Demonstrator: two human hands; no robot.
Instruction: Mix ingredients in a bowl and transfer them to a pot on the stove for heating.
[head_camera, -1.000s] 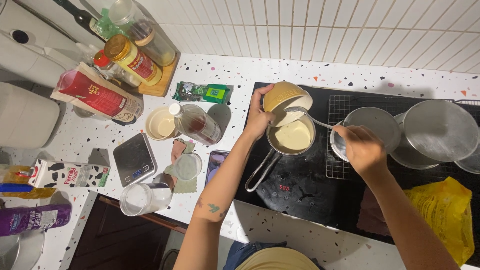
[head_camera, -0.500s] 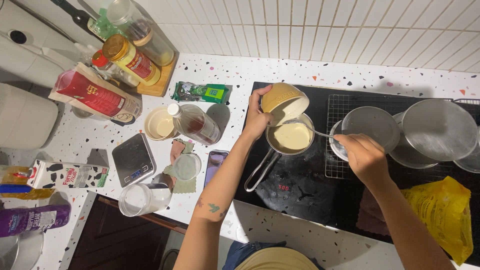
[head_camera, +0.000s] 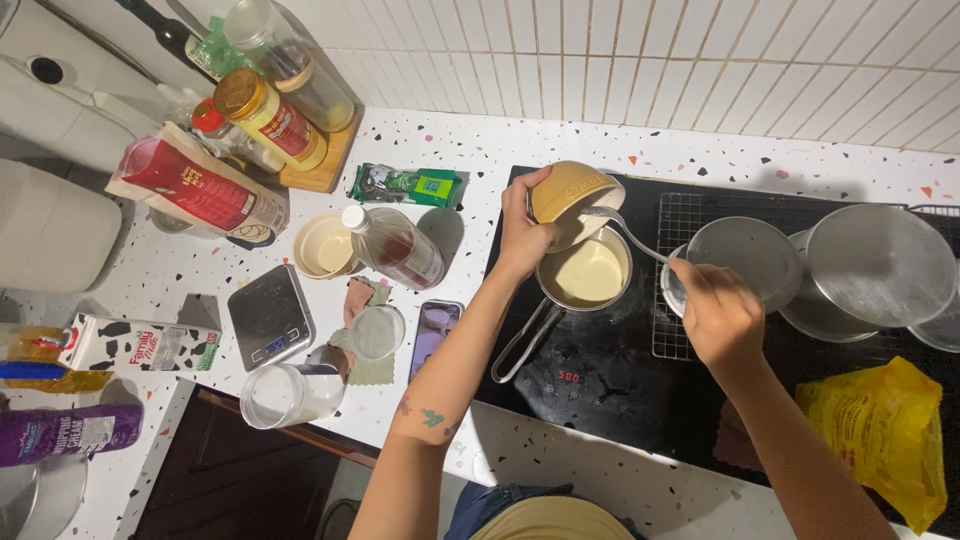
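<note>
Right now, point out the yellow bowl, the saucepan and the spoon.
yellow bowl (head_camera: 565, 190), head view, on its tilted outer wall.
saucepan (head_camera: 520, 340), head view, midway along its long handle.
spoon (head_camera: 640, 243), head view, on its thin metal shaft.

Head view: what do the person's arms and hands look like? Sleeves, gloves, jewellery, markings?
Both arms are bare to the frame edge: no sleeves, no gloves. The left forearm carries small tattoos near the elbow, one teal and leaf-like, one smaller and reddish beside it. The left hand and right hand show no rings, watch or bracelets that can be made out. Nails look short; polish cannot be told.
</note>
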